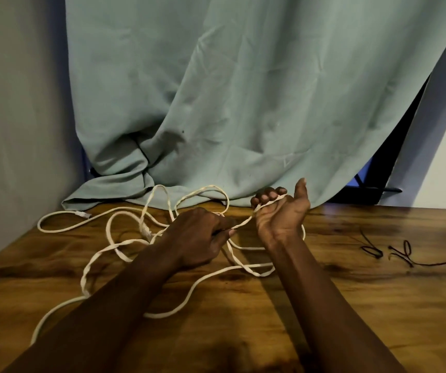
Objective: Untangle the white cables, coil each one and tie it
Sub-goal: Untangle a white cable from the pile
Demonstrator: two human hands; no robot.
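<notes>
holding: the right hand (281,211), palm turned up just in front of the curtain (216,103) hem, has its four fingers curled down over a strand of the white cables (114,246); its thumb points straight up against the curtain and stays off the strand.
pinching: the left hand (203,235), back upward and a little further out from the curtain than the right one, nips that same strand between thumb and forefinger, with the other fingers folded under.
strand between hands: a short, slightly twisted run, lifted off the table (351,305), rising from the left pinch up to the right fingers.
rest of the cables: uncoiled loops crossing one another on the table, spreading from the curtain hem out toward the person, mostly below the curtain's left half; two arcs stand up against the hem, one loop passes behind the right wrist, and one long bend runs under both forearms.
plugs: one plug end (83,214) lies close to the curtain's lower left corner; another plug (146,232) sits among the loops, further out from the hem.
ties: two bent dark ties (372,250) lie loose on the table below the curtain's right edge, well apart from the cables.
</notes>
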